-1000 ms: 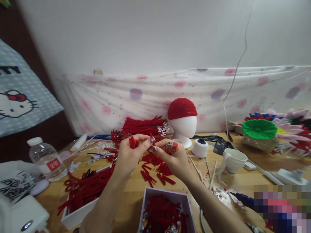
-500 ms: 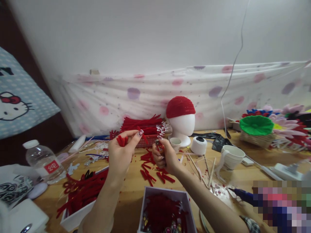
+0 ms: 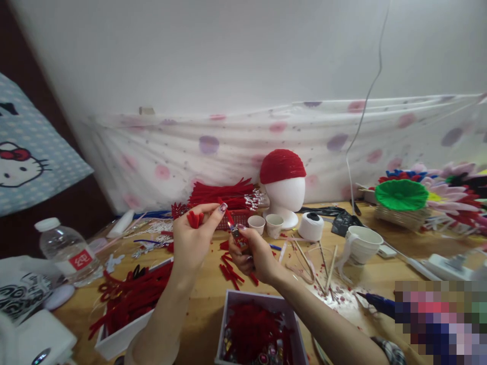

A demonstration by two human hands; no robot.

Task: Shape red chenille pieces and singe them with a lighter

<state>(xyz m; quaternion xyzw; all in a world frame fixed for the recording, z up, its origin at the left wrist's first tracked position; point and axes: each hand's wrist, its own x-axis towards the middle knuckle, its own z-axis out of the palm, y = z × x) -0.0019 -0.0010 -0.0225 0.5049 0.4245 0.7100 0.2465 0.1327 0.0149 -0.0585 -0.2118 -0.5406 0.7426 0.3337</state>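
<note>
My left hand (image 3: 196, 230) is closed, pinching one short red fuzzy strip, like cut pipe cleaner, between thumb and fingertip. Several more red strips (image 3: 195, 219) are tucked under its curled fingers. In my right hand (image 3: 254, 253) is a lighter (image 3: 236, 235), its metal top pointing up and left. A small flame (image 3: 230, 221) shows at the lighter's tip, close to the end of the pinched strip; whether they touch I cannot tell. Below my hands, cut red strips (image 3: 231, 271) lie on the wooden table (image 3: 201, 304).
An open box (image 3: 224, 329) of red pieces and beads stands in front. To its left is a white box (image 3: 110, 347) of red strips. Behind are a red-capped foam head (image 3: 286, 195), small cups (image 3: 274, 225) and a thread spool (image 3: 311, 228). A bottle (image 3: 68, 253) stands left.
My right hand has moved left toward my left hand, and a flame now shows at the lighter. A second small cup and a blue item have come into view behind it.
</note>
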